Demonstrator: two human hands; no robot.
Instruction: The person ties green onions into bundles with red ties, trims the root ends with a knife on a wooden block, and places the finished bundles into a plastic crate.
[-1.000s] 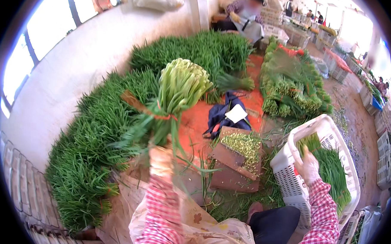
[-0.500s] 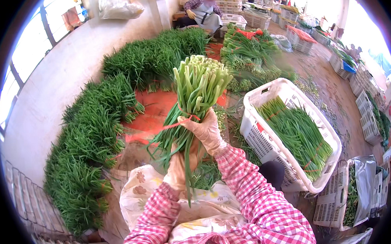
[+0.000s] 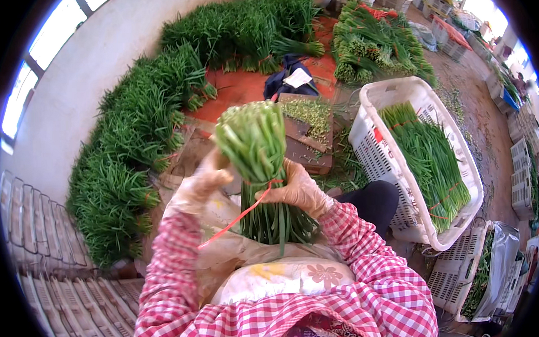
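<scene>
Cut ends up, a bundle of green chives point(image 3: 253, 139) stands over my lap, its leaves hanging down onto the apron. My gloved right hand point(image 3: 297, 188) grips the bundle's right side at the middle. A red tie point(image 3: 238, 220) circles it there, with a loose end trailing toward the lower left. Beside the bundle's left edge is my gloved left hand point(image 3: 202, 183), slightly blurred, thumb apart from the fingers. Whether its fingertips touch the stalks is hard to see.
A white crate point(image 3: 423, 246) holding tied chives stands at my right. Heaped chives point(image 3: 126, 155) line the wall on the left. Ahead, a low wooden board point(image 3: 304, 152) bears trimmings, near a dark cloth point(image 3: 290, 73). More bundles point(image 3: 378, 46) lie far right.
The bundle has come nearer and turned more upright. My left hand has left the leaves below and risen to its left side. The view has tilted down.
</scene>
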